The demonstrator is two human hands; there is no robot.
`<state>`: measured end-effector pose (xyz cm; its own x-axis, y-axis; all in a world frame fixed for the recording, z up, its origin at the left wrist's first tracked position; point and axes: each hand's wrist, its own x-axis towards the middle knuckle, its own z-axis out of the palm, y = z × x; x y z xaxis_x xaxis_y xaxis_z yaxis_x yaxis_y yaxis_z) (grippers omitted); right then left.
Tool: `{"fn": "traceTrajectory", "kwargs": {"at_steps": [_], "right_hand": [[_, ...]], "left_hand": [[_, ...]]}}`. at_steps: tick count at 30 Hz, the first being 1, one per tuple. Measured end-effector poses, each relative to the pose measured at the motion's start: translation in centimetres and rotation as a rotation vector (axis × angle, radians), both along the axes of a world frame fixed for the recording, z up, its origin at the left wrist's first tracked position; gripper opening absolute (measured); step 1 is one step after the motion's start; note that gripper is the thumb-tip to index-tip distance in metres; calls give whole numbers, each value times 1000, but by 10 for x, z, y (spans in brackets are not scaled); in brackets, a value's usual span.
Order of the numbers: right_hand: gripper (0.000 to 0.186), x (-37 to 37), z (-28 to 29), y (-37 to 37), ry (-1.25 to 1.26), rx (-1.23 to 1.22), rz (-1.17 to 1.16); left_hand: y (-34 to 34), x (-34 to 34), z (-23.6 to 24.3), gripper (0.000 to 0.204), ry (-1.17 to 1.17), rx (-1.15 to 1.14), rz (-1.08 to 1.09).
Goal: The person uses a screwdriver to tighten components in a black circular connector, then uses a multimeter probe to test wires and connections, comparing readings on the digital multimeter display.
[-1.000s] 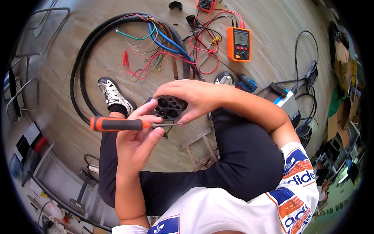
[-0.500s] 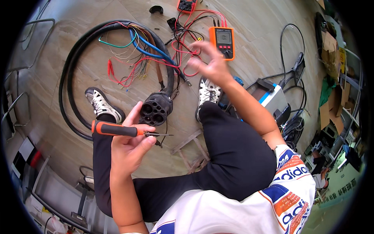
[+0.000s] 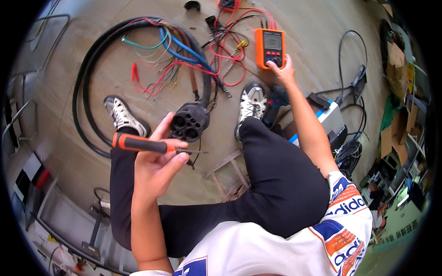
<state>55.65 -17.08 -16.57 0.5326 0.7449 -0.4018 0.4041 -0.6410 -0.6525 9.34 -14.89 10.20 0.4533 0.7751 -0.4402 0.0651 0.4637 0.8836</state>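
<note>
My left hand [image 3: 156, 168] is closed around a screwdriver [image 3: 140, 143] with an orange and black handle, its thin shaft pointing right. A small dark piece shows by the thumb, its kind unclear. Just beyond the raised fingers is a round black plug connector [image 3: 189, 122] with several holes, on a thick black cable [image 3: 82, 87]; whether the fingers touch it is unclear. My right hand [image 3: 283, 72] grips the lower right corner of an orange multimeter [image 3: 270, 48], thumb on its front by the dial and a finger along its side. Test leads are plugged into its far end.
Loose blue, green, red and brown wires [image 3: 184, 57] spread inside the cable loop. A second orange meter [image 3: 229, 4] lies at the far edge. Near my right shoe [image 3: 252, 103] are a blue power tool [image 3: 276, 103] and a grey-blue case [image 3: 317, 120]. A small metal frame [image 3: 225, 172] stands between my legs.
My right hand has moved from open in the air over the test leads to the multimeter's lower right corner and taken hold there. My left hand still holds the screwdriver. The view has shifted slightly.
</note>
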Motion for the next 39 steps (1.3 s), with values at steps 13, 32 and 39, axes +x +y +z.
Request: {"fn": "traceTrajectory", "kwargs": {"at_steps": [13, 32, 39], "right_hand": [[28, -179, 188, 99, 909, 239, 790], [49, -213, 162, 80, 1394, -11, 828], [66, -207, 160, 71, 1432, 15, 807]], "left_hand": [[5, 5, 10, 21, 73, -80, 70], [-1, 6, -8, 19, 30, 21, 297], [-4, 8, -16, 21, -21, 62, 304]]}}
